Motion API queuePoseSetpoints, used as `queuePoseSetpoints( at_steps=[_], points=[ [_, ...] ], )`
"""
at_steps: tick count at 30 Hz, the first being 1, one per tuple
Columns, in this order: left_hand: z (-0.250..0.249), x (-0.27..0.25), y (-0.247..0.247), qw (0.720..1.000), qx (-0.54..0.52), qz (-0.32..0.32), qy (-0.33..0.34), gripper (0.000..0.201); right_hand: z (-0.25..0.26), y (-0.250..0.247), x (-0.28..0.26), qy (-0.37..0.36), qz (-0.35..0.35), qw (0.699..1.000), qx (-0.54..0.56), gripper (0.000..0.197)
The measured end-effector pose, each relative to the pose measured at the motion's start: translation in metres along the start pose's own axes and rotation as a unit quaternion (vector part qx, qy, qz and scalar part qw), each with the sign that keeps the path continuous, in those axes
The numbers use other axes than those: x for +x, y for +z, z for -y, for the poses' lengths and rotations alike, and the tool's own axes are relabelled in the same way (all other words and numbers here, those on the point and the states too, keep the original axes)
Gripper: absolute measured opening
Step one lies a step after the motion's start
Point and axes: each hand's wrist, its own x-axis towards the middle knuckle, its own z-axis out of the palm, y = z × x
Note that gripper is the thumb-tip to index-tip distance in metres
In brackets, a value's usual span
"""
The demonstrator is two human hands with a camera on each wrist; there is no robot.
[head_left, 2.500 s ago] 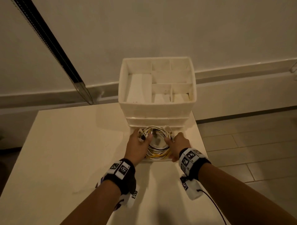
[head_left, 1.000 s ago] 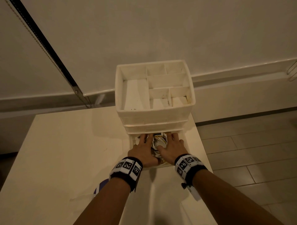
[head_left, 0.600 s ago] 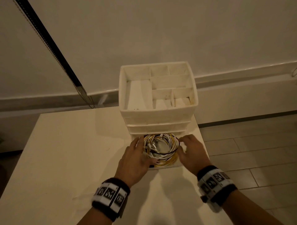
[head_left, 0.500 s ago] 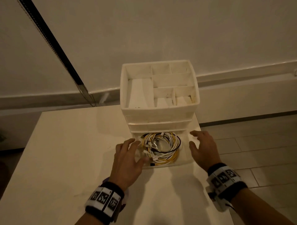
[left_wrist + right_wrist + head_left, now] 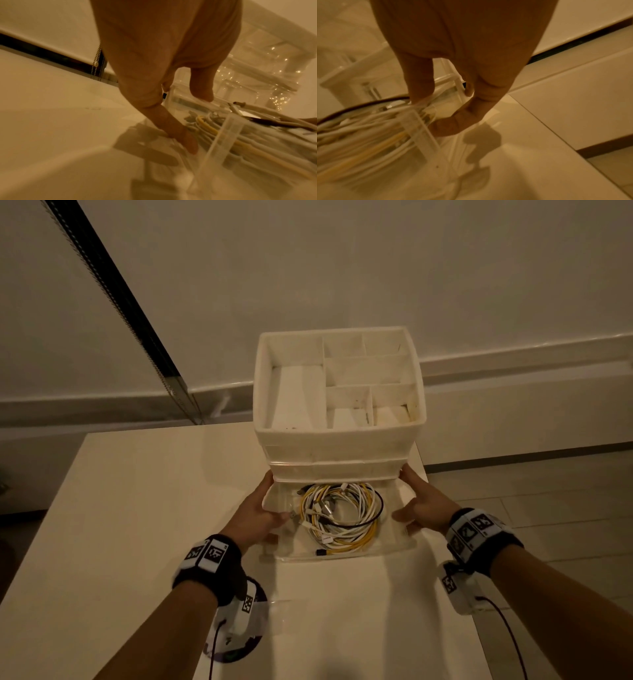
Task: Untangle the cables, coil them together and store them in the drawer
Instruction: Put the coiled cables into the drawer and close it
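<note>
A coil of white, yellow and black cables [image 5: 339, 515] lies in the clear plastic drawer [image 5: 342, 557], which is pulled out from the bottom of the white organizer [image 5: 339, 446]. My left hand [image 5: 260, 508] holds the drawer's left wall, thumb inside the rim and fingers outside. My right hand [image 5: 421, 505] holds the right wall the same way. In the left wrist view my left hand [image 5: 195, 120] pinches the wall [image 5: 228, 135] beside the yellow cable [image 5: 214, 129]. In the right wrist view my right hand [image 5: 435, 112] grips the wall [image 5: 419, 125] next to the cables [image 5: 359, 128].
The organizer stands at the far right corner of a cream table [image 5: 137, 508]; its top tray has several open compartments. The table's right edge runs just beyond my right hand, with tiled floor [image 5: 531, 508] below. A dark window frame with a bead chain [image 5: 137, 337] slants down on the left.
Both hands pressed the coil into the drawer, then let go of it. They moved outward and took hold of the drawer's two side walls. The coil now lies free inside.
</note>
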Motion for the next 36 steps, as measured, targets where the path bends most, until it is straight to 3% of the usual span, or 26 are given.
queuePoseSetpoints(
  at_steps=[3, 8, 11, 13, 15, 17, 19, 21, 23, 25, 28, 36],
  points=[
    [0.003, 0.007, 0.004, 0.999, -0.009, -0.045, 0.007, 0.078, -0.001, 0.01, 0.005, -0.021, -0.051, 0.998, -0.003, 0.091],
    [0.003, 0.022, 0.017, 0.975, 0.04, -0.212, 0.055, 0.043, -0.006, 0.023, 0.019, -0.037, -0.163, 0.986, 0.017, 0.075],
    [0.002, 0.026, 0.021, 0.968, 0.032, -0.242, 0.062, 0.035, -0.005, 0.022, 0.028, -0.041, -0.21, 0.977, 0.0, 0.066],
    [0.005, 0.026, 0.022, 0.967, 0.06, -0.24, 0.065, 0.035, -0.007, 0.021, 0.028, -0.045, -0.207, 0.977, 0.01, 0.063],
    [0.009, 0.025, 0.015, 0.975, 0.063, -0.198, 0.073, 0.036, -0.011, 0.016, 0.022, -0.036, -0.163, 0.984, 0.055, 0.066],
    [0.012, 0.02, -0.001, 0.994, -0.005, -0.103, 0.047, 0.049, -0.015, 0.004, 0.011, -0.024, -0.08, 0.995, 0.055, 0.087],
    [0.016, 0.015, -0.02, 1.0, -0.021, -0.005, 0.008, 0.077, -0.012, -0.01, 0.0, -0.012, 0.003, 0.999, -0.032, 0.111],
    [0.018, 0.01, -0.033, 0.988, 0.123, 0.089, 0.019, 0.105, -0.006, -0.017, -0.005, -0.004, 0.051, 0.989, -0.139, 0.128],
    [0.017, 0.012, -0.03, 0.96, 0.241, 0.136, 0.047, 0.121, -0.002, -0.017, -0.003, -0.011, 0.054, 0.975, -0.217, 0.137],
    [0.015, 0.015, -0.018, 0.962, 0.24, 0.107, 0.074, 0.132, -0.002, -0.015, 0.002, -0.036, 0.03, 0.973, -0.226, 0.138],
    [0.021, 0.023, -0.008, 0.97, 0.189, 0.057, 0.142, 0.13, -0.007, -0.012, 0.01, -0.058, 0.016, 0.982, -0.18, 0.132],
    [0.026, 0.029, 0.002, 0.986, 0.11, -0.023, 0.121, 0.109, -0.022, -0.016, 0.021, -0.06, -0.049, 0.99, -0.114, 0.099]
  ],
)
